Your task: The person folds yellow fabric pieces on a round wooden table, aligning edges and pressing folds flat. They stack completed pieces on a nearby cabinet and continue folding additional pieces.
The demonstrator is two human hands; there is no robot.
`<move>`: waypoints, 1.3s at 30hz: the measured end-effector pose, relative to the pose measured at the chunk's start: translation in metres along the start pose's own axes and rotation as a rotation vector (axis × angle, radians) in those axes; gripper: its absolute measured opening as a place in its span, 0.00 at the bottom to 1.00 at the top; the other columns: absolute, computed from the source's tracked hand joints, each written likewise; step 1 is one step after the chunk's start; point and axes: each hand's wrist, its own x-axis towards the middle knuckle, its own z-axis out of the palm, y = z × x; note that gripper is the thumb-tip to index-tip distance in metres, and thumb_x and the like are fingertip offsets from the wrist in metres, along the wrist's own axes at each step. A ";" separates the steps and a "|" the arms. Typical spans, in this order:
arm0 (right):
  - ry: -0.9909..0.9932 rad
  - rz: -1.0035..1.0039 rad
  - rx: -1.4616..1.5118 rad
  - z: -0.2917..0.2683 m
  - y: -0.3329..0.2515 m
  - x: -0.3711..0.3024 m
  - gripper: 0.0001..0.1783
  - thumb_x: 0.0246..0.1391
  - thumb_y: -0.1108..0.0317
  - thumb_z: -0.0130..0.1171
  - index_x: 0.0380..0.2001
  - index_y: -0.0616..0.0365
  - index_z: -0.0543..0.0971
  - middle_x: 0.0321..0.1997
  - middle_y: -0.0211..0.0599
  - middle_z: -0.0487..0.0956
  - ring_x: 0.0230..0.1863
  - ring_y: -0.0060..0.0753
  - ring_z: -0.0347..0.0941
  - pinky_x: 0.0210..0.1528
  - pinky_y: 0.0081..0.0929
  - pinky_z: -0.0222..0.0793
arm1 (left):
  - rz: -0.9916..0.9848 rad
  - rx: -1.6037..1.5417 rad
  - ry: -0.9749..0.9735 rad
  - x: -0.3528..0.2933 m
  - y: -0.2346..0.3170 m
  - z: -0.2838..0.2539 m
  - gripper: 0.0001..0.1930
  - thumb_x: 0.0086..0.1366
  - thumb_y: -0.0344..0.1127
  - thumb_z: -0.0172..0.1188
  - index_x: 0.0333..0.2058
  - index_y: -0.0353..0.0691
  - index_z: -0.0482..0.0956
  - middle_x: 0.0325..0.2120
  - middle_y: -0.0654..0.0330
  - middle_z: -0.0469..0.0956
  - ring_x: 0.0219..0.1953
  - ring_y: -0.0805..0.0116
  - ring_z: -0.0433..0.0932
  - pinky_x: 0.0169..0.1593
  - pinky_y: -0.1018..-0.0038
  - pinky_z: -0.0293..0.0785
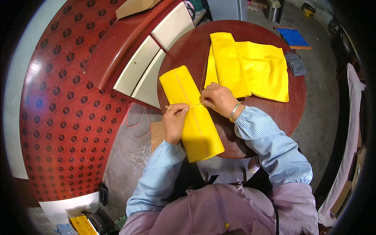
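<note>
A long folded bundle of yellow fabric (pixel 205 137) lies slantwise at the left front of a round dark red table (pixel 270 117), its lower end jutting past the edge toward me. Across its middle runs a thin pale string (pixel 194 105). My left hand (pixel 174 121) pinches the string at the bundle's left side, fingers closed. Thumb and fingers of my right hand (pixel 218 98) grip the string at the right side; a bracelet circles that wrist. Farther back lie a folded yellow roll (pixel 231 64) and a flatter yellow sheet (pixel 268 72), apart from my hands.
A patterned cloth (pixel 295 64) rests at the table's right edge. Left of the table stands a red cabinet with pale drawers (pixel 150 66), beside a large red patterned surface (pixel 66 105). On the floor are a blue mat (pixel 293 37) and a yellow-black bucket (pixel 308 10).
</note>
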 end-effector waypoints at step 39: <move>-0.092 -0.004 -0.249 -0.022 -0.020 0.002 0.06 0.56 0.65 0.68 0.33 0.52 0.89 0.44 0.35 0.85 0.49 0.39 0.79 0.47 0.35 0.81 | -0.273 -0.077 -0.280 0.038 0.016 0.006 0.06 0.77 0.29 0.58 0.41 0.31 0.78 0.29 0.58 0.82 0.18 0.76 0.73 0.21 0.79 0.65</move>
